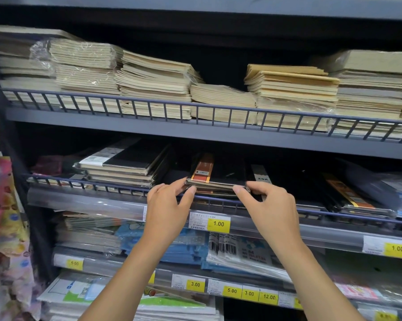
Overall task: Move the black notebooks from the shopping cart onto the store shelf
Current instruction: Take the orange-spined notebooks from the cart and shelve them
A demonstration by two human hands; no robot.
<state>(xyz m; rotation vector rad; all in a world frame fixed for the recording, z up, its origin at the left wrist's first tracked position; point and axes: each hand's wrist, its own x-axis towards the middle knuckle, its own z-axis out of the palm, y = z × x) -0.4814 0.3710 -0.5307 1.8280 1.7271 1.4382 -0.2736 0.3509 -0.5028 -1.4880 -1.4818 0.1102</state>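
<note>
A wrapped stack of black notebooks with an orange band lies on the middle store shelf, just behind its wire rail. My left hand pinches the stack's front left corner. At the front right corner my right hand pinches it between thumb and fingers. More black notebooks are piled to the left on the same shelf, and others lie to the right. The shopping cart is out of view.
The shelf above holds stacks of tan-paged notebooks behind a wire rail. Below are blue and white stationery packs and yellow price tags. Patterned wrapped goods hang at the left edge.
</note>
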